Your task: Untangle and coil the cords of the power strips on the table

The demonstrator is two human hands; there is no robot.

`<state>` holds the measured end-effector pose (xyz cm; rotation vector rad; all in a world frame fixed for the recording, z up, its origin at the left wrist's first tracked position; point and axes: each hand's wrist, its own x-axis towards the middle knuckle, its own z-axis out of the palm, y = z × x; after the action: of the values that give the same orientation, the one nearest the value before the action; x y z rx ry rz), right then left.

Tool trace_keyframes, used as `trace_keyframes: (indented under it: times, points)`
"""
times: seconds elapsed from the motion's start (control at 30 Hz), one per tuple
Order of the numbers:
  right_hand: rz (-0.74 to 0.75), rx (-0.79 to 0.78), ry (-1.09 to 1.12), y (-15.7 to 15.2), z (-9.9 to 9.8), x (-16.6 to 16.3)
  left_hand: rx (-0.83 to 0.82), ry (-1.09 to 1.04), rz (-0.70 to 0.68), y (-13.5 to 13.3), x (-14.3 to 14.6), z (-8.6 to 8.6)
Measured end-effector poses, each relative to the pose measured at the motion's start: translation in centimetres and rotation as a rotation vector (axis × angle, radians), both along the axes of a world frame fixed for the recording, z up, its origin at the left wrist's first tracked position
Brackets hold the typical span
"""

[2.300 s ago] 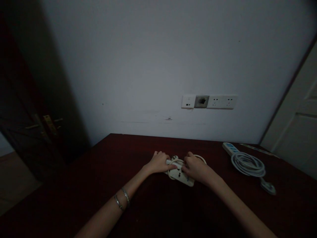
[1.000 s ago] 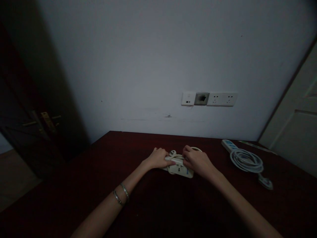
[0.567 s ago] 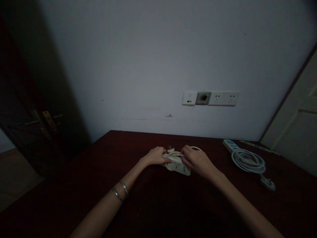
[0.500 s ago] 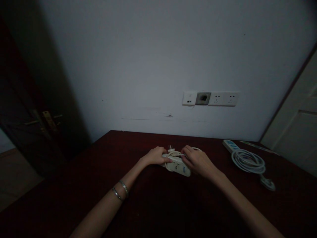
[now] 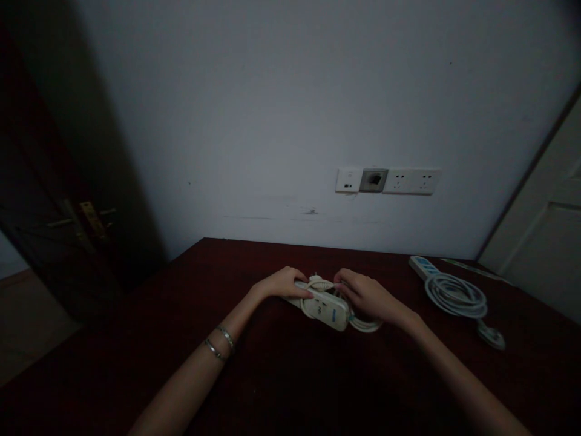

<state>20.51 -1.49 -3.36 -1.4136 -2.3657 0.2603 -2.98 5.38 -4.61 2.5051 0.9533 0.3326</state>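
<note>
A white power strip [image 5: 334, 314] lies tilted across the middle of the dark red table, its cord wrapped around its body. My left hand [image 5: 285, 283] grips the strip's far-left end, thumb on top. My right hand [image 5: 363, 292] pinches the white cord [image 5: 324, 284] close to the plug [image 5: 315, 278], just above the strip. A loop of the same cord hangs below my right hand, beside the strip's near end. The fingertips of my right hand are partly hidden.
On the right of the table [image 5: 236, 260] lies a second power strip [image 5: 423, 265] with its coiled cord [image 5: 455, 295] and a plug [image 5: 491, 335]. Wall sockets [image 5: 411, 181] sit above the table's back edge. A dark door with a brass handle [image 5: 92, 219] stands at the left.
The plug has turned, so its prongs show less. A cord loop has come into view below my right hand, and the strip's near end has shifted slightly toward me.
</note>
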Motion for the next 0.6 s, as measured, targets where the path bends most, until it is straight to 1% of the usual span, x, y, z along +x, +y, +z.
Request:
trace_keyframes:
  times: [0.07,0.2,0.37,0.47,0.6]
  points:
    - [0.026,-0.054,0.060,0.5,-0.5,0.3,-0.006,0.000,-0.010,0.0,0.1,0.0]
    - [0.135,-0.137,0.184,1.4,-1.2,0.9,-0.009,-0.004,-0.031,0.2,-0.1,0.0]
    - [0.227,-0.238,0.222,1.5,-1.5,1.1,-0.005,0.022,0.007,0.4,-0.4,-0.2]
    - [0.202,-0.214,0.170,1.5,-1.4,1.2,0.060,0.018,0.008,0.2,-0.4,-0.1]
    - [0.069,-0.143,-0.048,1.3,-0.9,1.4,0.171,0.030,-0.008,0.1,-0.3,-0.1]
